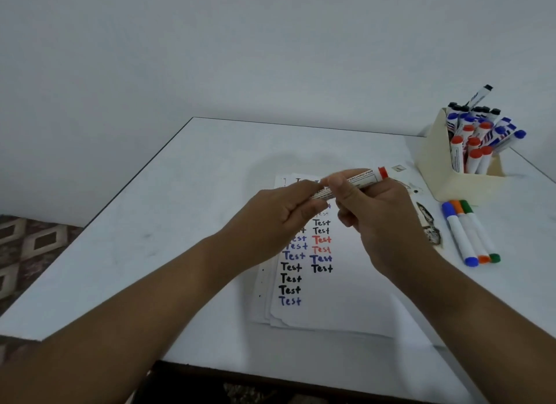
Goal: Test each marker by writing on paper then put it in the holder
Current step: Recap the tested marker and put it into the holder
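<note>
Here, both hands grip one red marker (349, 183) above the paper (325, 283).
Left hand (279, 220) and right hand (382, 214) fingers curl round its barrel, hiding the tip; holder (445, 168) at two o'clock, three loose markers (469, 232) at three.

Left grip (288, 214) and right grip (365, 206) raised together, fingers curled, forearms converging.

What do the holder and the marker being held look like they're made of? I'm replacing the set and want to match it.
The holder looks like matte cream cardboard or thin board: flat folded panels, a slanted cut edge, no gloss. It could be painted wood. The marker, held by the left hand and right hand, looks like smooth white plastic with printed lettering and a red plastic end.
</note>
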Available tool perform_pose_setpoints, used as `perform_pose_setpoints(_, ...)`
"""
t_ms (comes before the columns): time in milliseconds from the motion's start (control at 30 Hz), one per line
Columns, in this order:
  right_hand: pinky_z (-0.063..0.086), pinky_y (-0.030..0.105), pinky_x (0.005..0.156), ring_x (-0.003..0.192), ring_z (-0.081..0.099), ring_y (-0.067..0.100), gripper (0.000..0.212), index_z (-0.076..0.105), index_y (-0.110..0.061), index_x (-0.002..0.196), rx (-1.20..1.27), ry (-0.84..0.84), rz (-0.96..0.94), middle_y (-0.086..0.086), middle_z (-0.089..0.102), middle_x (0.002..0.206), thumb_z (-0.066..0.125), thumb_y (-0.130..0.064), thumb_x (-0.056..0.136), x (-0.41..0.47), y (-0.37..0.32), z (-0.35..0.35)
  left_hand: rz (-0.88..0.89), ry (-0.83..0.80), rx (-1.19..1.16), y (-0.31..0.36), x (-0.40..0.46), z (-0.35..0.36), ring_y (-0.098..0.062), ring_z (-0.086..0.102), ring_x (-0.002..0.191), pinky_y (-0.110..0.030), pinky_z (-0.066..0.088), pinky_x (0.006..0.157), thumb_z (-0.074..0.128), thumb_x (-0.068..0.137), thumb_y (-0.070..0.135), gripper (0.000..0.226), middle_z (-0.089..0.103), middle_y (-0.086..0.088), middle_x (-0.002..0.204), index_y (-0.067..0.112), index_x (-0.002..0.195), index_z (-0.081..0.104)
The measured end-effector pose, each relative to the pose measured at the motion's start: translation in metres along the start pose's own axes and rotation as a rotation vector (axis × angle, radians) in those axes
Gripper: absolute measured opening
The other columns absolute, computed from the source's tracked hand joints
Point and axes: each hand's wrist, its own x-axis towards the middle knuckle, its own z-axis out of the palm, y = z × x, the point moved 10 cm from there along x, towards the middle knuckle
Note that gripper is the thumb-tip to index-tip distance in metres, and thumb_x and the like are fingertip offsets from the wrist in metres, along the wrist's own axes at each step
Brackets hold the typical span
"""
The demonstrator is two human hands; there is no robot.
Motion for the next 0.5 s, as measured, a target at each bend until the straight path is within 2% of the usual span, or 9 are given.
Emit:
perform_pose_setpoints(67, 0.044, 0.035, 0.058, 0.059, 0.048, 0.022, 0.035, 0.076, -0.014, 0.092, -0.019, -0.025, 0.017, 0.007, 0.057, 0.063, 0.071, -0.047, 0.08, -0.007, 0.004, 0.003, -0.002, -0.007, -0.026, -0.005, -0.006, -0.003, -0.015, 0.06, 0.065, -0.03, 0.048, 0.06, 0.05, 0.098, 0.048, 0.022, 0.064, 0.006, 0.073, 0.037, 0.114, 0.06)
perform_pose_setpoints(133, 0.044, 0.031, 0.057, 0.06, 0.049, 0.021, 0.033, 0.075, -0.017, 0.09, -0.045, -0.025, 0.034, 0.007, 0.057, 0.064, 0.07, -0.048, 0.081, -0.016, 0.009, 0.004, -0.026, -0.032, -0.051, -0.013, -0.014, -0.004, -0.011, 0.057, 0.06, -0.026, 0.043, 0.056, 0.058, 0.093, 0.055, 0.025, 0.062, 0.01, 0.068, 0.039, 0.112, 0.06)
perform_pose_setpoints(167, 0.044, 0.031, 0.058, 0.061, 0.048, 0.022, 0.035, 0.074, -0.016, 0.089, -0.015, -0.004, 0.053, 0.008, 0.055, 0.066, 0.069, -0.05, 0.08, -0.021, 0.012, 0.003, -0.039, -0.056, -0.038, -0.018, -0.017, -0.003, -0.01, 0.056, 0.059, -0.023, 0.041, 0.054, 0.056, 0.087, 0.066, 0.037, 0.06, 0.01, 0.066, 0.042, 0.115, 0.058)
perform_pose_setpoints(233, 0.044, 0.032, 0.06, 0.066, 0.045, 0.023, 0.045, 0.07, -0.007, 0.093, 0.119, 0.069, 0.121, 0.009, 0.051, 0.071, 0.067, -0.05, 0.08, -0.029, 0.024, -0.007, -0.045, -0.111, 0.032, -0.027, -0.025, -0.002, -0.012, 0.055, 0.059, -0.026, 0.039, 0.053, 0.036, 0.072, 0.093, 0.073, 0.058, 0.005, 0.066, 0.048, 0.129, 0.045)
perform_pose_setpoints(267, 0.045, 0.03, 0.061, 0.068, 0.045, 0.021, 0.046, 0.067, -0.005, 0.094, 0.19, 0.099, 0.156, 0.008, 0.05, 0.074, 0.065, -0.049, 0.081, -0.032, 0.03, -0.012, -0.051, -0.129, 0.075, -0.033, -0.028, -0.003, -0.014, 0.055, 0.06, -0.029, 0.04, 0.054, 0.025, 0.066, 0.099, 0.087, 0.057, 0.002, 0.067, 0.049, 0.136, 0.038)
perform_pose_setpoints(333, 0.047, 0.029, 0.059, 0.068, 0.048, 0.019, 0.046, 0.062, -0.004, 0.097, 0.26, 0.124, 0.218, 0.009, 0.053, 0.078, 0.062, -0.049, 0.086, -0.038, 0.041, -0.019, -0.069, -0.151, 0.194, -0.045, -0.034, -0.008, -0.011, 0.055, 0.061, -0.031, 0.04, 0.054, 0.012, 0.062, 0.102, 0.099, 0.056, 0.004, 0.069, 0.048, 0.142, 0.032)
perform_pose_setpoints(433, 0.052, 0.03, 0.054, 0.062, 0.058, 0.021, 0.046, 0.057, -0.002, 0.096, 0.286, 0.086, 0.283, 0.017, 0.067, 0.082, 0.058, -0.047, 0.087, -0.047, 0.055, -0.019, -0.09, -0.211, 0.391, -0.055, -0.041, -0.008, 0.0, 0.051, 0.066, -0.024, 0.032, 0.058, 0.014, 0.067, 0.099, 0.093, 0.05, 0.012, 0.071, 0.051, 0.144, 0.034)
perform_pose_setpoints(500, 0.057, 0.031, 0.057, 0.063, 0.065, 0.024, 0.045, 0.058, -0.002, 0.093, 0.295, 0.037, 0.297, 0.02, 0.072, 0.084, 0.063, -0.046, 0.082, -0.051, 0.058, -0.013, -0.097, -0.246, 0.483, -0.057, -0.045, -0.004, -0.001, 0.049, 0.07, -0.023, 0.032, 0.061, 0.022, 0.071, 0.095, 0.084, 0.047, 0.016, 0.074, 0.055, 0.143, 0.034)
